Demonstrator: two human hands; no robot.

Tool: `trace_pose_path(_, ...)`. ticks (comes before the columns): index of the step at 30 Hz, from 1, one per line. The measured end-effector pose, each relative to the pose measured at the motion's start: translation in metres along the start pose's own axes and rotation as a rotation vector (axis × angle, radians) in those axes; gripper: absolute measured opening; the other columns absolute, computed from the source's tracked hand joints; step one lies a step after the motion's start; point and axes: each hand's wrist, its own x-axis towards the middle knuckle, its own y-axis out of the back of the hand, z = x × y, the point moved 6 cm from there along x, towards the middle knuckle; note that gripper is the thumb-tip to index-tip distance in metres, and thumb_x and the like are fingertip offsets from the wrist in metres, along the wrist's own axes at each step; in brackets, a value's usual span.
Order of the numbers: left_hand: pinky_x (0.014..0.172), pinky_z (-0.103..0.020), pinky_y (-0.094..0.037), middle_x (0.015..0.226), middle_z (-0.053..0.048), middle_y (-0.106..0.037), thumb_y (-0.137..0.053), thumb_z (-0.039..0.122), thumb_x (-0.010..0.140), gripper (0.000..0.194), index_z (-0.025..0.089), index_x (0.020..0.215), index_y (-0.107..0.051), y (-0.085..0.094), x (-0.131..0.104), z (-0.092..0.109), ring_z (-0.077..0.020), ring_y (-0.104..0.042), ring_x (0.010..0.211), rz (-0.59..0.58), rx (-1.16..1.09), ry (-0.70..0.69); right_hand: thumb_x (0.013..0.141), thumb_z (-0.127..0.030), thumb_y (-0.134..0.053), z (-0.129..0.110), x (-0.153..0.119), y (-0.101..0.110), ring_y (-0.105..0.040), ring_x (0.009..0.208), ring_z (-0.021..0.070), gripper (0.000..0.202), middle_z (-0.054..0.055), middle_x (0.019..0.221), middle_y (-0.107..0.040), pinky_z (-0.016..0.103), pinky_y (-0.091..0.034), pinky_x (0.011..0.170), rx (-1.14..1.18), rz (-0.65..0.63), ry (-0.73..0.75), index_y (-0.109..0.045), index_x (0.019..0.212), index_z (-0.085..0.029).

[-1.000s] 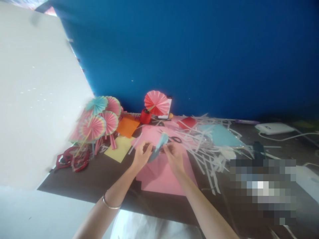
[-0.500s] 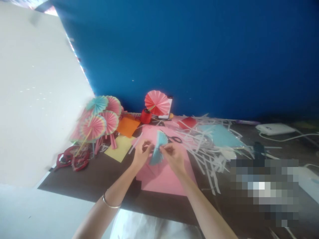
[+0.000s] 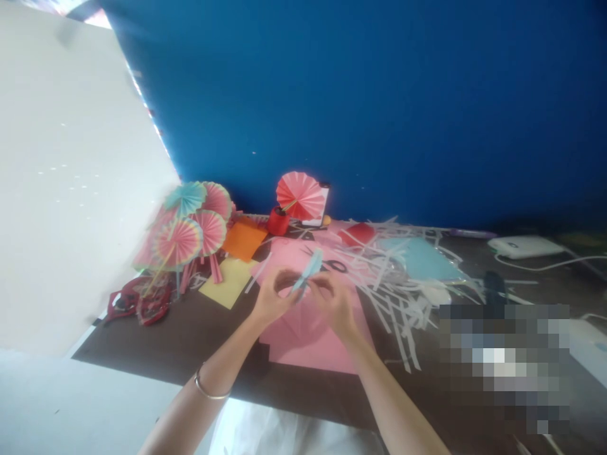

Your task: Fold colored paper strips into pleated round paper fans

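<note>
A light blue pleated paper, narrow and slanting up to the right, is held between my two hands above the pink paper. My left hand pinches its lower end, the fingers curled round it. From the other side, my right hand grips it near the middle with thumb and fingers together. Just behind the right hand lie black-handled scissors on the pink sheet, their blades partly covered by the blue paper.
Several finished paper fans stand at the left beside red-framed glasses. Orange paper and yellow paper lie near them. A pink fan leans by a red tape roll. White paper strips and a blue sheet pack spread rightward.
The blue pleated paper, spread at both ends before, now shows as a narrow slanted bundle. My left hand has moved slightly in and closed round its lower part.
</note>
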Motion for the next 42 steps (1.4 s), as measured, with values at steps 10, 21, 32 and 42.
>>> trace_pose_path(10,0.083,-0.034,-0.051,0.103,-0.009,-0.062,-0.059,0.016,0.074,0.028,0.016,0.101,-0.055,-0.002,-0.003,-0.002,-0.0174,-0.062,0.092,-0.052,0.202,-0.130,0.086,-0.025,-0.042,0.010,-0.006,-0.008,-0.059,0.080,0.0205,0.014,0.006,0.083,-0.062,0.034,-0.047,0.072,-0.204,-0.022,0.133,-0.054,0.090,-0.021)
trace_pose_path(21,0.077,-0.033,-0.050,0.103,-0.008,-0.063,-0.058,0.014,0.073,0.029,0.020,0.101,-0.053,0.002,-0.005,-0.011,-0.0185,-0.061,0.089,-0.002,0.352,-0.079,0.086,-0.025,-0.040,0.014,-0.009,-0.010,-0.061,0.078,0.0210,0.012,0.007,0.085,-0.063,0.035,-0.049,0.068,-0.178,-0.008,0.024,-0.051,0.090,-0.022)
trace_pose_path(32,0.083,-0.036,-0.047,0.100,-0.008,-0.064,-0.052,0.018,0.078,0.025,0.021,0.102,-0.056,-0.001,-0.008,-0.003,-0.0200,-0.060,0.092,-0.013,0.536,-0.150,0.083,-0.025,-0.042,0.014,-0.013,-0.014,-0.060,0.079,0.0220,0.011,0.008,0.086,-0.062,0.037,-0.049,0.071,-0.144,0.028,-0.019,-0.050,0.090,-0.023)
trace_pose_path(42,0.084,-0.037,-0.048,0.101,-0.010,-0.063,-0.053,0.021,0.079,0.027,0.019,0.105,-0.057,-0.007,-0.010,0.002,-0.0207,-0.059,0.092,-0.067,0.496,-0.133,0.084,-0.028,-0.045,0.014,-0.013,-0.012,-0.060,0.083,0.0220,0.015,0.008,0.090,-0.063,0.038,-0.048,0.076,-0.075,0.080,-0.065,-0.052,0.094,-0.021)
